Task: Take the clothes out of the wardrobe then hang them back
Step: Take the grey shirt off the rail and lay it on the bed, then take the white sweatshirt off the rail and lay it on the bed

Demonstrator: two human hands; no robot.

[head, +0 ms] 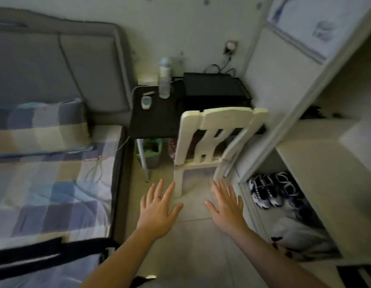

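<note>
No text, number, brand or sign can be read anywhere in this dim, blurred view. The clear plastic bottle standing on the black side table wears a pale blue label near its top, too smeared to make out. The small white and blue oval device near it shows no legible marking. The white wardrobe door carries faint blue drawings, with no letters that can be told.

dim greenish indoor light, soft overall blur, wide-angle bending at edges, wardrobe interior shadowed.
</note>
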